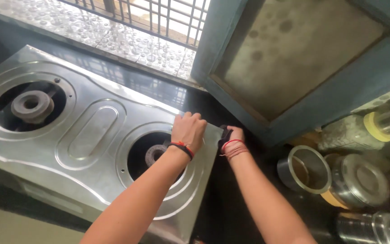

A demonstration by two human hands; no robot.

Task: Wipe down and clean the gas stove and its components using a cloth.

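While both hands work at the far right corner of the stove, the items run as follows, left to right.

Steel two-burner gas stove top [86, 135]: sits on a dark counter, pan supports absent. Left burner [31, 106], a bare cast head in its well. Right burner [155, 154], partly hidden under the left forearm.

Left hand [188, 130]: knuckles up, fingers curled down over the stove's far right edge, apparently pressing or gripping it; what lies under the fingers cannot be told. Black and red bands at the wrist.

Right hand [234, 135]: just beside the left, clenched around a small dark object [224, 134], kind not discernible, held against the stove's right corner. Red threads at the wrist.

Right of the hands: open steel canister [304, 169], lidded steel canister [359, 180], a jar with yellow lid [378, 126] lying further back.

Handling note: a judgement only, the left hand should brace the plate firmly while the right works the corner, wrists kept clear of the sharp sheet edge and canisters.
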